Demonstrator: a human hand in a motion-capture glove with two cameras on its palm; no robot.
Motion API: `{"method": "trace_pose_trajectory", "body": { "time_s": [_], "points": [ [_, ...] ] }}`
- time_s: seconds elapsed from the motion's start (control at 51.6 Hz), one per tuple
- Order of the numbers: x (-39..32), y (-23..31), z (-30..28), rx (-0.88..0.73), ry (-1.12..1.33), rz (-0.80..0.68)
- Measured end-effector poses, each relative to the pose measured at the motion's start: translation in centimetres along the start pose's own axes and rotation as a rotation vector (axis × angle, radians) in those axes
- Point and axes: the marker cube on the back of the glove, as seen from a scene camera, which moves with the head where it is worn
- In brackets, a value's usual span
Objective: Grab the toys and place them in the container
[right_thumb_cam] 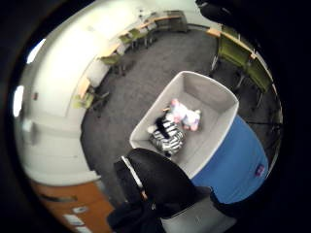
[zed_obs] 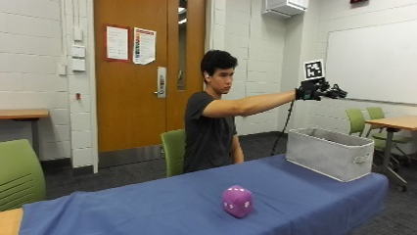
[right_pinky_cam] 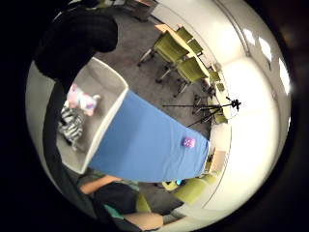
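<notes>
Toys: 2 already lay in the grey container (zed_obs: pixel 329 152), a zebra plush (right_thumb_cam: pixel 167 136) and a pink-white plush (right_thumb_cam: pixel 184 114). Our gloved right hand (zed_obs: pixel 312 91) hovered above it; we could not tell its fingers. We judged the purple dice (zed_obs: pixel 238 200), on the blue worktop (zed_obs: pixel 163 200), next.

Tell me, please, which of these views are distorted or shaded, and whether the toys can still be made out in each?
Outside view: straight and evenly lit, purple die plain on the blue table, container contents hidden by its wall. Both palm views: strongly curved, with dark rims. Thumb side: zebra toy and pink toy readable inside the container. Little-finger side: the gloved right hand shades one corner; the die looks tiny.
</notes>
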Motion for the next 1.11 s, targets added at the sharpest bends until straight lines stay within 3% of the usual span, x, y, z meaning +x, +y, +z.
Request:
{"method": "trace_pose_trajectory", "body": {
  "time_s": [0.136,0.252,0.485,0.757,1.106],
  "points": [
    [4.8,2.9,-1.0,-0.013,-0.118,0.038],
    [11.5,5.5,-0.8,-0.033,-0.04,0.148],
    [30.9,14.1,1.9,-0.037,-0.068,0.366],
    [41.9,19.4,12.1,-0.128,-0.107,0.522],
    [46.2,23.9,27.1,-0.287,-0.167,0.635]
  ]
}}
